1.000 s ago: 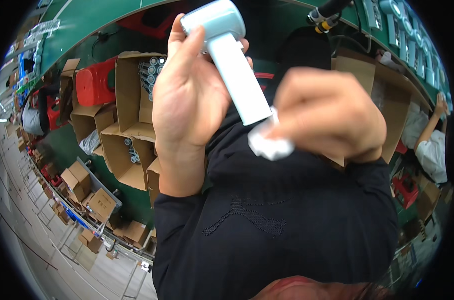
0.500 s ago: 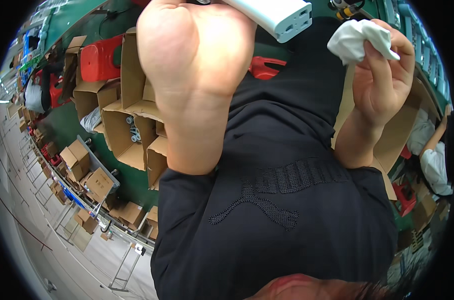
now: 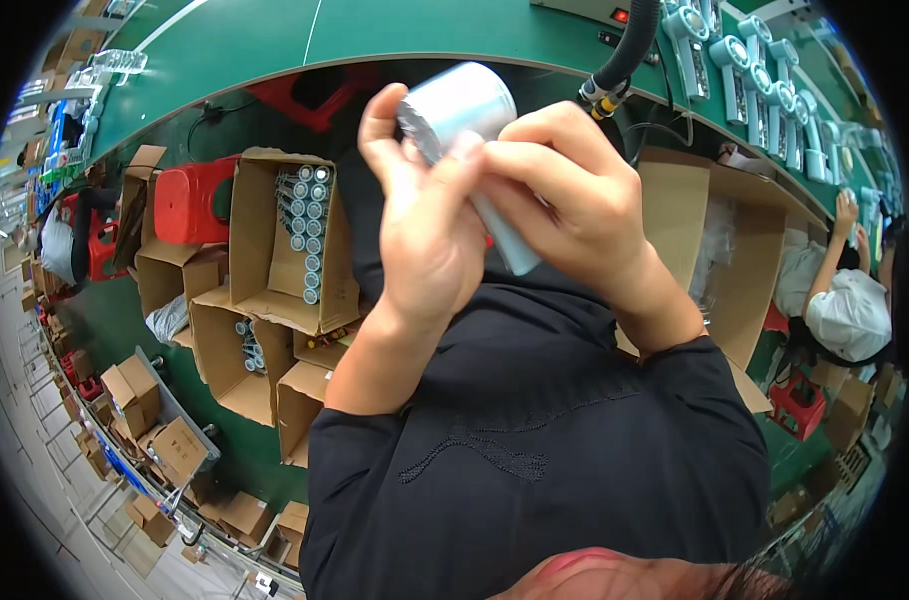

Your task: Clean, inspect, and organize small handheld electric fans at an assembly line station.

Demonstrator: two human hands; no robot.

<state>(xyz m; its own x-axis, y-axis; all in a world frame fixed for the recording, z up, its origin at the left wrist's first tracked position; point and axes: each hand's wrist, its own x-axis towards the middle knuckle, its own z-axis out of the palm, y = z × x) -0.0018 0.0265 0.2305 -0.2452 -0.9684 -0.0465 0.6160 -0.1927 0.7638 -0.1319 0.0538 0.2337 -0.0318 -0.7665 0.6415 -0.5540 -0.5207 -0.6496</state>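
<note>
In front of my chest is a pale blue handheld device [image 3: 465, 98] with a silvery, drum-shaped head. Its straight handle [image 3: 510, 240] slants down between my hands. My left hand [image 3: 425, 230] is closed round the head, thumb laid across its lower side and fingers behind it. Just right of it, my right hand [image 3: 575, 190] is closed, fingers curled and pressed against the device where head and handle meet. What those fingers pinch is hidden; the white cloth seen earlier does not show.
A green workbench [image 3: 425, 40] curves across the far side, with several similar pale blue devices [image 3: 760, 85] at its right. A black hose [image 3: 625, 50] hangs over its edge. Left stands a cardboard box [image 3: 285, 270] holding parts, near a red stool [image 3: 190, 200]. A co-worker [image 3: 845, 310] sits at right.
My hands have come together on the device; before, they were apart, the right one holding a white cloth. The device has turned so its round head shows. More of the workbench is in view.
</note>
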